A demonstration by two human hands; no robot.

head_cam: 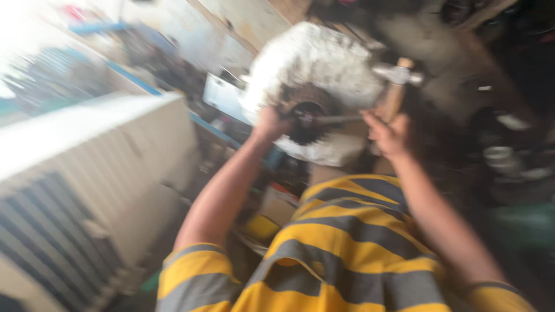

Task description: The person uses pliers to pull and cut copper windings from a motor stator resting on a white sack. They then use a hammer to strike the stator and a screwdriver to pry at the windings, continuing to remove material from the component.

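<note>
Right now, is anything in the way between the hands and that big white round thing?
No. The left hand already touches the big white round thing at its dark middle. The right hand grips a hammer raised beside it; nothing visible stands between.

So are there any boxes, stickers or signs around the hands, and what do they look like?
The picture is blurred, so little is sure.
Possible box: below the hands, near the striped shirt; pale cardboard colour with a red edge.
Yellow thing: just under it; too blurred to tell what it is.
White panel: left of the round white part; flat, plain.
No signs or screens show.
</note>
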